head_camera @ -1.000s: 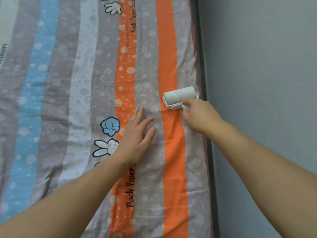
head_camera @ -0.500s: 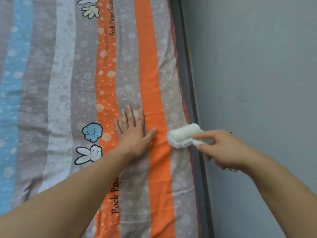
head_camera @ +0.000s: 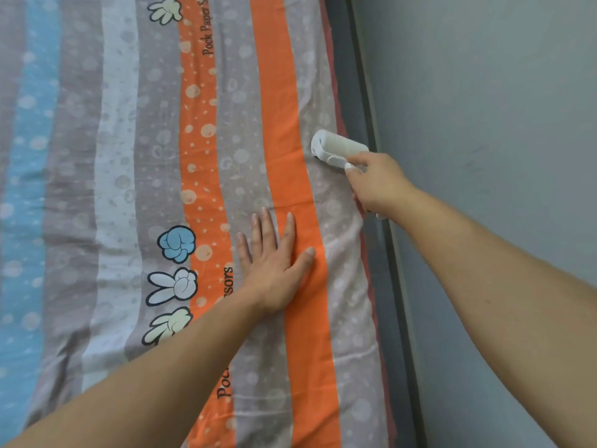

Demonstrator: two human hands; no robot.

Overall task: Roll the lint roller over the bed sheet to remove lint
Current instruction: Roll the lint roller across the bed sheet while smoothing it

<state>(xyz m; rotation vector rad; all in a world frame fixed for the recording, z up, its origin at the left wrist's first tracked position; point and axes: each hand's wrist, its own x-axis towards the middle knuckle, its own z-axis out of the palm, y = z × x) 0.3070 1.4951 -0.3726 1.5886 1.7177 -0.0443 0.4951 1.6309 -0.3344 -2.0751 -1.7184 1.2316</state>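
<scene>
A striped bed sheet (head_camera: 129, 189) in grey, orange, blue and white with cartoon hand prints covers the bed. The white lint roller (head_camera: 336, 148) lies on the grey stripe at the sheet's right edge. My right hand (head_camera: 376, 185) grips its handle, which is mostly hidden inside the fist. My left hand (head_camera: 274, 263) presses flat on the sheet, fingers spread across the grey and orange stripes, below and left of the roller.
A dark bed frame edge (head_camera: 384, 253) runs along the right side of the sheet. Directly beside it rises a grey-blue wall (head_camera: 484, 124). The sheet stretches far to the left.
The roller has moved up along the sheet's right edge, away from me, since half a second ago. My left hand stays flat on the sheet.
</scene>
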